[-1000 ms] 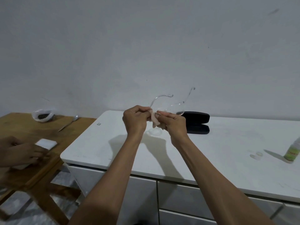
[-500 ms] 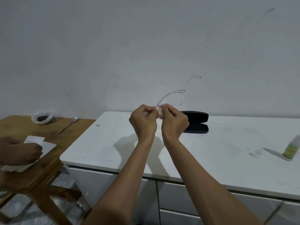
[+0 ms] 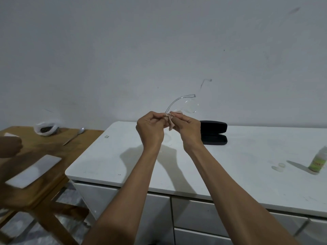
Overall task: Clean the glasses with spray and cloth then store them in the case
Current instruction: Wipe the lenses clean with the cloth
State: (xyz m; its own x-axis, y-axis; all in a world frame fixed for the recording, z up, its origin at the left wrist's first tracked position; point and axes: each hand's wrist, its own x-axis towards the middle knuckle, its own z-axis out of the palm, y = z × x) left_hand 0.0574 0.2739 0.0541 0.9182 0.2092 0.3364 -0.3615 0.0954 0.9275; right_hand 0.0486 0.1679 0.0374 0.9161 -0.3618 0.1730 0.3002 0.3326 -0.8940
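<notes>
Both hands are raised above the white cabinet top (image 3: 247, 156), knuckles nearly touching. The left hand (image 3: 150, 129) pinches the near end of the clear glasses (image 3: 184, 105) at the frame. The right hand (image 3: 188, 128) pinches the pale cloth (image 3: 170, 123) around the part of the frame held between the two hands. Neither hand is spread.

Change since one second ago: the glasses have been turned. Earlier both temple arms stood up and away from the hands, with a lens just in front of the right fingers. Now one lens projects up and to the right of the right hand, one temple arm arcs over it from the left hand, and the far temple tip shows faintly against the wall above. The cloth has gone from a lens face to a tighter bunch at the frame end, with a corner hanging below the fingers.

Judgement: wiping is in progress and has shifted from the lens to the frame or hinge area. Storage has not begun.

The black case (image 3: 215, 132) lies open on the cabinet top just behind and to the right of the right hand. The spray bottle (image 3: 318, 162) stands well to the right of both hands, with its small cap (image 3: 280, 166) just beside it.

Far left of the hands, another person's hand (image 3: 9, 146) hovers over a wooden table (image 3: 53, 147).
</notes>
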